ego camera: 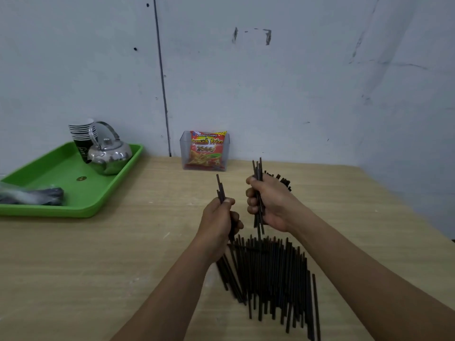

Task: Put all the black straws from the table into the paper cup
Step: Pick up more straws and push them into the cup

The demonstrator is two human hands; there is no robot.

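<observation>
Two fists, both clamped on black straws (219,188): left hand (219,217) round a few, right hand (269,205) round a thicker upright bundle (257,168). Remaining pile (270,279) loose on table (123,267), under wrists. Light, stiff, slick; likely best pinched mid-length, bunched.

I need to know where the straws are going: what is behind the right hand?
Behind the right hand, which grips a bunch of straws, a fan of black straw ends sticks up. Whatever holds them is covered by the hand.
</observation>
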